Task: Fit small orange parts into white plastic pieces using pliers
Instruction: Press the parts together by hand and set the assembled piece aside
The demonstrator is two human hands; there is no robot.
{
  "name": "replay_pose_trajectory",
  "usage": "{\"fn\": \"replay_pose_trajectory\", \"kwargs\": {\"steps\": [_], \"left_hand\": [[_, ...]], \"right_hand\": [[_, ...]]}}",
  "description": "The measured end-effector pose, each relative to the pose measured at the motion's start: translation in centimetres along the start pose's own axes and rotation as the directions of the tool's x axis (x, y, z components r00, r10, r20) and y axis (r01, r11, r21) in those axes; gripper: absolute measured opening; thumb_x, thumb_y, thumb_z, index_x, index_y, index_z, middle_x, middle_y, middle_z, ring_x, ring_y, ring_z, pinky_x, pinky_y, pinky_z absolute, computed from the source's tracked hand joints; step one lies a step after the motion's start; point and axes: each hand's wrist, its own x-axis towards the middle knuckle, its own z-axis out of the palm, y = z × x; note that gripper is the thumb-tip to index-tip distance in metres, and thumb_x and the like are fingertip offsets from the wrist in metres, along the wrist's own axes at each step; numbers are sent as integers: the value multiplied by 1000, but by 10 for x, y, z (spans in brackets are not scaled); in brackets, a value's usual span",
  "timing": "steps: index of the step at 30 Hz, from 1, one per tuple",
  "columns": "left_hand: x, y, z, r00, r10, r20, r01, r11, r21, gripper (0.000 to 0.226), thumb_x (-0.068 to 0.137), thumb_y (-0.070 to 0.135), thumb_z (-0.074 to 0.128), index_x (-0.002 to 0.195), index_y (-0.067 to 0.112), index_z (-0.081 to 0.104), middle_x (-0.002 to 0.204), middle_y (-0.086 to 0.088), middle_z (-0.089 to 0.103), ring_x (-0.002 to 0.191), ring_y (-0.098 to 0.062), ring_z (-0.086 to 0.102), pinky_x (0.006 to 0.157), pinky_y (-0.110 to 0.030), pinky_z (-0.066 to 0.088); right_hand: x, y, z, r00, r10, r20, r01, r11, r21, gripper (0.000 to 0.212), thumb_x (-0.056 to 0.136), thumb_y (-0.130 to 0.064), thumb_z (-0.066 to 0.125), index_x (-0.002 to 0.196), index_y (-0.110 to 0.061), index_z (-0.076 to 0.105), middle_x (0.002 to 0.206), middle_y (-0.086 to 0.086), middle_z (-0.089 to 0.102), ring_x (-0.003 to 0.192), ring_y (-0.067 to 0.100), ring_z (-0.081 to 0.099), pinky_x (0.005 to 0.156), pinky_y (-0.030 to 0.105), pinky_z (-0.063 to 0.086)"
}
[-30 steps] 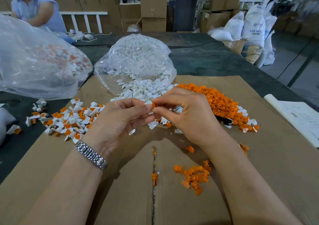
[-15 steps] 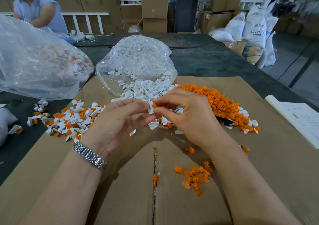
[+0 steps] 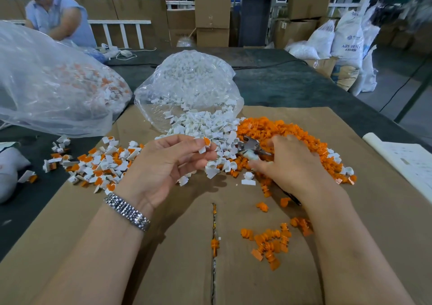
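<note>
L hand [image 3: 163,164] fingers pinch white piece [image 3: 203,149] w/ orange part [image 3: 207,141] — R hand [image 3: 287,164] grips pliers [image 3: 250,147].

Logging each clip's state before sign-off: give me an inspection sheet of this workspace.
Surface: cardboard over a dark table.
Job's things: white pieces spilling from a bag; orange parts; fitted pile.
Clutter: loose orange bits; large bag; paper.
Hands: left hand pinches a fitted piece; right hand grips pliers.
Cables: one across the far table.
Surroundings: boxes, sacks, another person.
</note>
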Motion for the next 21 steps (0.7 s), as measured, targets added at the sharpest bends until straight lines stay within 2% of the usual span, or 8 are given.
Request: {"fn": "replay_pose_trajectory", "kwargs": {"steps": [2, 7, 10, 12, 13, 15, 17, 21], "left_hand": [[0, 0, 0, 1000, 2, -8, -2, 1000, -5, 13, 74, 12, 78, 82, 3, 76, 104, -24, 76, 89, -27, 78, 63, -20, 60], [0, 1, -2, 1000, 10, -26, -11, 1000, -20, 21, 76, 12, 76, 91, -1, 73, 105, -22, 76, 93, -26, 77, 60, -19, 60], [1, 1, -4, 999, 2, -40, -3, 999, -32, 12, 75, 15, 78, 84, 6, 80, 106, -19, 77, 95, -25, 77, 58, -18, 59], [3, 1, -5, 998, -11, -63, 7, 998, -57, 5, 73, 15, 80, 76, 11, 82, 105, -15, 78, 93, -24, 77, 55, -18, 58], [4, 1, -6, 997, -18, -76, 13, 997, -70, 3, 71, 15, 81, 74, 12, 82, 102, -11, 78, 90, -23, 78, 53, -18, 57], [5, 2, -7, 996, -17, -92, 10, 997, -76, 8, 67, 17, 84, 73, 13, 82, 95, -7, 78, 82, -19, 78, 49, -18, 53], [5, 2, -8, 996, -5, -88, -1, 998, -68, 14, 65, 19, 85, 76, 12, 82, 86, -5, 75, 74, -16, 76, 46, -17, 50], [5, 3, -7, 999, 5, -40, -6, 999, -38, 23, 62, 21, 87, 81, 10, 81, 77, -10, 72, 70, -17, 75, 48, -17, 50]], "right_hand": [[2, 2, 5, 996, 49, 72, -42, 994, -98, 68, 86, -63, 66, 135, -19, 52, 136, 7, 51, 130, 30, 46, 102, 53, 38], [4, -1, 10, 1000, -15, -14, 13, 987, -162, 48, 85, -58, 67, 111, -18, 62, 115, 4, 57, 113, 27, 52, 88, 47, 36], [2, -1, 7, 996, -47, -73, 48, 999, 14, 35, 88, -50, 62, 97, -16, 64, 96, 2, 60, 89, 21, 55, 71, 36, 38], [-2, -1, 0, 994, -70, -83, 90, 961, 260, 30, 90, -46, 58, 89, -16, 64, 79, 0, 61, 69, 17, 55, 58, 33, 38], [-3, -1, -6, 994, -83, -66, 102, 905, 412, 28, 91, -43, 57, 86, -16, 64, 72, 1, 62, 63, 17, 56, 57, 34, 42], [-7, -3, -18, 990, -138, 24, 89, 751, 654, 18, 94, -31, 57, 89, -18, 68, 71, 6, 69, 68, 24, 68, 70, 40, 56], [-12, -4, -24, 956, -256, 145, 68, 673, 737, 11, 97, -25, 61, 99, -23, 71, 75, 2, 73, 77, 22, 73, 77, 36, 60], [-20, -10, -24, 869, -393, 301, 70, 700, 711, 31, 100, -37, 59, 100, -9, 70, 85, 4, 76, 84, 21, 75, 78, 33, 60]]}}
